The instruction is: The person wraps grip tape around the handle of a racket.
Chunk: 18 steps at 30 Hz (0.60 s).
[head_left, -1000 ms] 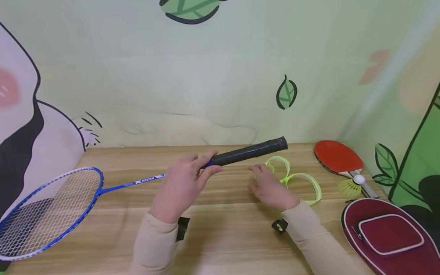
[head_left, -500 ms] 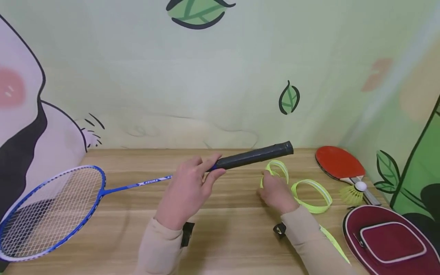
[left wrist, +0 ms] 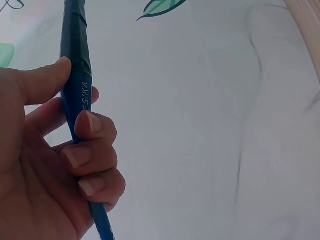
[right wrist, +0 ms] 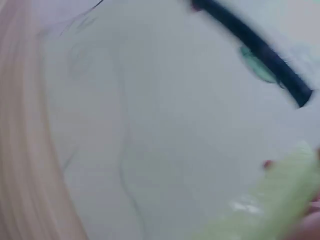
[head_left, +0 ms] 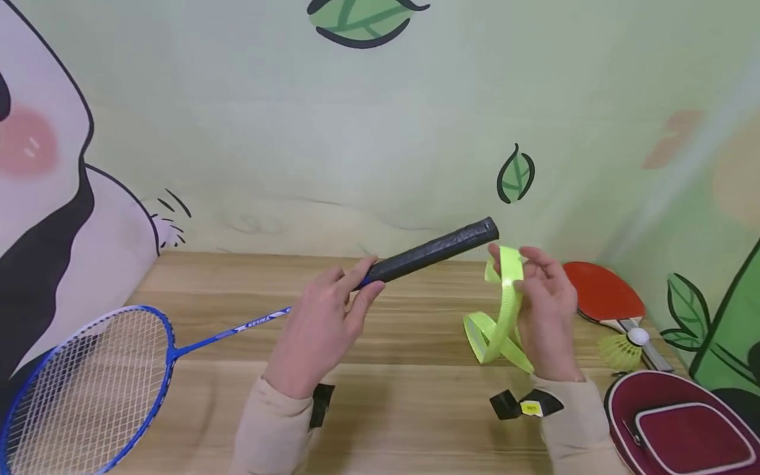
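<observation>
A blue badminton racket (head_left: 430, 252) with a black-wrapped handle lies across the middle of the head view, its strung head at lower left. My left hand (head_left: 315, 326) grips it where the shaft meets the handle; in the left wrist view the fingers curl round the blue cone (left wrist: 80, 92). Beyond the handle's butt end, my right hand (head_left: 549, 316) pinches a bright yellow-green band (head_left: 509, 297), a flat ribbon-like strip. Its lower part hangs in a loop above the table. Blurred in the right wrist view are the band (right wrist: 270, 200) and the black handle (right wrist: 262, 47), apart from each other.
At the right of the wooden table (head_left: 404, 409) lie a red table tennis bat (head_left: 602, 290) and a yellow shuttlecock (head_left: 623, 346) by its handle. A maroon bat case (head_left: 689, 429) is at the front right. A painted wall (head_left: 380, 145) stands behind.
My right hand has lifted the yellow-green band off the table and turned upward with it, close to the handle's end. The left hand keeps its grip, and the handle now tilts up more.
</observation>
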Tool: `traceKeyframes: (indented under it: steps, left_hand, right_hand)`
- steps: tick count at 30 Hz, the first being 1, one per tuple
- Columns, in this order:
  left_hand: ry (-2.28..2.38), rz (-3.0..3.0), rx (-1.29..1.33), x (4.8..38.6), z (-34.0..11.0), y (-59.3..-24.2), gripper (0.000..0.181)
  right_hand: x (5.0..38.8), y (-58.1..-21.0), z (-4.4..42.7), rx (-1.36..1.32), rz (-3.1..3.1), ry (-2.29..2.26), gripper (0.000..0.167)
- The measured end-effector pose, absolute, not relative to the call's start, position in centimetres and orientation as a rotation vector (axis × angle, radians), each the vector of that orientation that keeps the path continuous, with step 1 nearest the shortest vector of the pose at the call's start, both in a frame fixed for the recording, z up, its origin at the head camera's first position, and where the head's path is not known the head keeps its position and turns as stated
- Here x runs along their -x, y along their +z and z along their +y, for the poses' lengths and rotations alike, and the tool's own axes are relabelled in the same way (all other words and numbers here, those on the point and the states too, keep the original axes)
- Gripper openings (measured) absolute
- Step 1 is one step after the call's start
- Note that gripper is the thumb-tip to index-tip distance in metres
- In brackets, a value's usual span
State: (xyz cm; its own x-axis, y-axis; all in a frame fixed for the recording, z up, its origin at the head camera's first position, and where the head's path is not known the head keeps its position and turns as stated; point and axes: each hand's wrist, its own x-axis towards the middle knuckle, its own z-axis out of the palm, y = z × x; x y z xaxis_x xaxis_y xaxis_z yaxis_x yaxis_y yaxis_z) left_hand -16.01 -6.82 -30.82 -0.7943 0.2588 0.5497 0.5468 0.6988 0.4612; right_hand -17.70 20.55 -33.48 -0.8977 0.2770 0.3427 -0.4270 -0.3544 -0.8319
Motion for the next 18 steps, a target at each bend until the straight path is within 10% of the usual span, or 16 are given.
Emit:
traceKeyframes:
  steps: [6, 18]
  left_hand:
    - [-0.849, -2.468, 0.621, 16.2, -6.9, -30.9, 0.042]
    - [-0.849, -2.505, 0.654, 16.1, -6.6, -31.1, 0.042]
  right_hand:
    - [16.4, -32.2, 20.4, -0.3, -0.921, 2.353, 0.013]
    - [15.5, -30.9, 20.4, -0.293, -1.012, 2.357, 0.063]
